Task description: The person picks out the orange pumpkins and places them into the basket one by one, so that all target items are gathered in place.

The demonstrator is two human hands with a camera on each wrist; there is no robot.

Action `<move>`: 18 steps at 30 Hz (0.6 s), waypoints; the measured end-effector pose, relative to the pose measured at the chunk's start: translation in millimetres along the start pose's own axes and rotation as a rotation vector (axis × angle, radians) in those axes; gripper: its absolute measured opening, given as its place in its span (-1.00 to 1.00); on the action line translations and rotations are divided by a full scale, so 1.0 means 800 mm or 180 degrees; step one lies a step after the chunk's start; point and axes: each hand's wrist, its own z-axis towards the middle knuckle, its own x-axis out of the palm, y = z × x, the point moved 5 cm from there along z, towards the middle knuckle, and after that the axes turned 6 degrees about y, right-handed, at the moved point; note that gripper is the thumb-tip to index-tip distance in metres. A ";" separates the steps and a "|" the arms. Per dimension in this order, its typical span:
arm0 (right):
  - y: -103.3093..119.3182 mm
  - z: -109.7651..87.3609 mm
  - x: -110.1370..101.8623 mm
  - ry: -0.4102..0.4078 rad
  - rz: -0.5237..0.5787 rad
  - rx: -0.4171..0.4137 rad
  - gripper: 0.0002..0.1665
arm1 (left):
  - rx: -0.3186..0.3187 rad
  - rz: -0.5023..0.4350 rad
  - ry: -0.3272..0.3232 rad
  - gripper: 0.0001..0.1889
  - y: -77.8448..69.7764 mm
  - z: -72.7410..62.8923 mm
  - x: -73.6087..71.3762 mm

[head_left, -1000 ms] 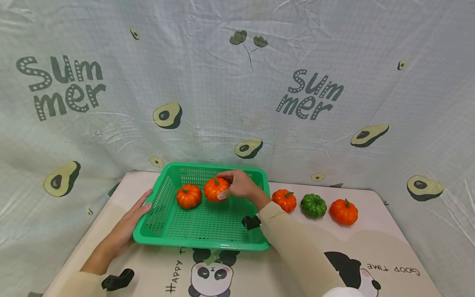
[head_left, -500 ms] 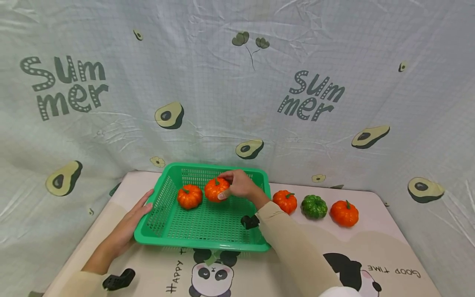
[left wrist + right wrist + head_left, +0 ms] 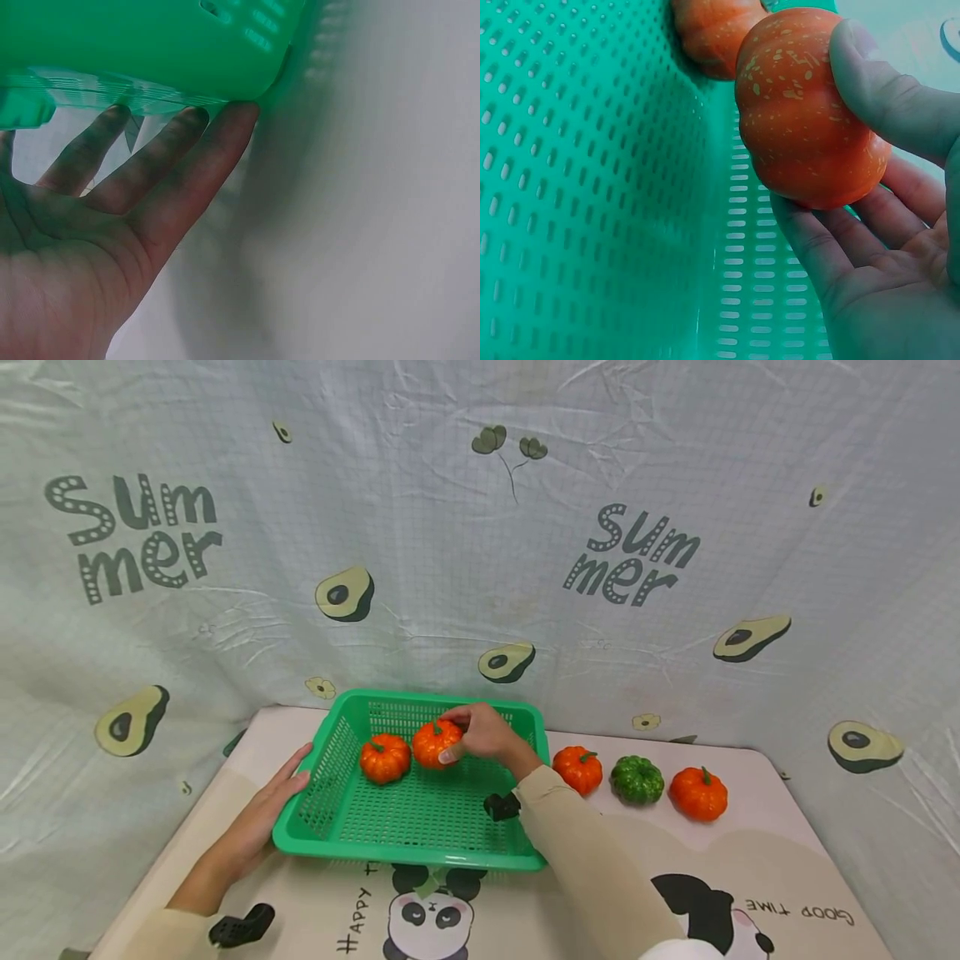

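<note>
A green plastic basket (image 3: 408, 862) with slotted walls stands on the table. My right hand (image 3: 487, 732) reaches into it and grips a small orange pumpkin (image 3: 432, 744) between thumb and fingers. In the right wrist view the held pumpkin (image 3: 802, 112) has pale speckles, with the thumb on one side and the fingertips on the other. A second orange pumpkin (image 3: 386, 758) lies in the basket, left of the held one. At the basket's left side, my left hand (image 3: 258, 814) touches the outer wall; the left wrist view shows its fingers (image 3: 180, 180) extended against the basket.
Right of the basket, an orange pumpkin (image 3: 577, 769), a green pumpkin (image 3: 637, 779) and another orange pumpkin (image 3: 698, 793) sit in a row on the table (image 3: 600, 860). Behind the table hangs a printed cloth (image 3: 420, 527), and cloth also encloses both sides.
</note>
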 end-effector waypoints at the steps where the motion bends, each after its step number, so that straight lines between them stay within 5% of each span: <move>1: 0.000 0.001 0.000 -0.0003 -0.0003 0.0014 -0.21 | 0.0008 0.0004 -0.0002 -0.22 0.000 0.000 0.000; 18: -0.006 0.007 0.002 -0.0055 0.0158 0.0108 -0.18 | 0.0016 0.0018 0.0011 -0.23 0.002 0.002 -0.001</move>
